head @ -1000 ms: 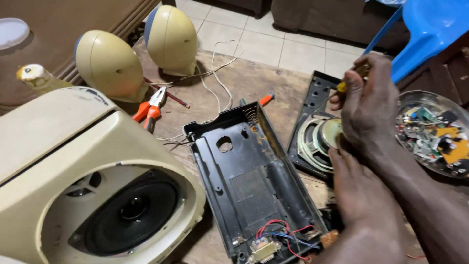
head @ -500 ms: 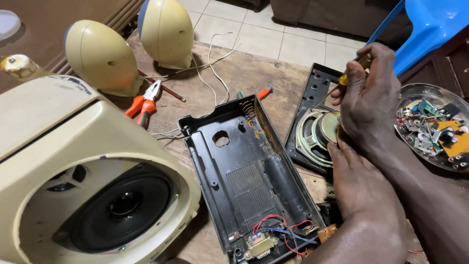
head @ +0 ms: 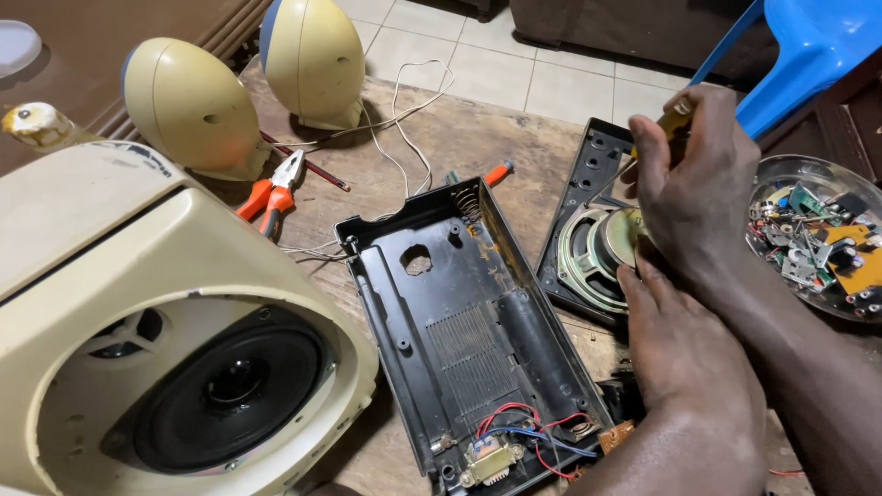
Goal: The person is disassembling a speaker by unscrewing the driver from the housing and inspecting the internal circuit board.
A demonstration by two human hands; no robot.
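The large cream speaker cabinet (head: pixel 138 340) filled the lower left of your view, its dark cone facing up and toward you. Beside it, at the centre of the wooden table (head: pixel 496 129), lay the open black plastic casing (head: pixel 469 331), with red, blue and black wires at its near end. To its right sat the black front panel (head: pixel 588 220) with the small round speaker (head: pixel 593 253) mounted in it. Your left hand (head: pixel 689 367) rested flat on the near edge of that panel, fingers extended toward the small speaker and closed on nothing. Your right hand (head: pixel 694 193) was curled shut around a yellow-handled screwdriver (head: pixel 673 119), held above the panel; its tip was hidden. Two egg-shaped cream speakers (head: pixel 312 60) stood at the far edge, well apart from your hands. A clear bowl of circuit scraps (head: pixel 813 239) sat at far right. Orange-handled pliers (head: pixel 271 193) lay near the egg-shaped pair.
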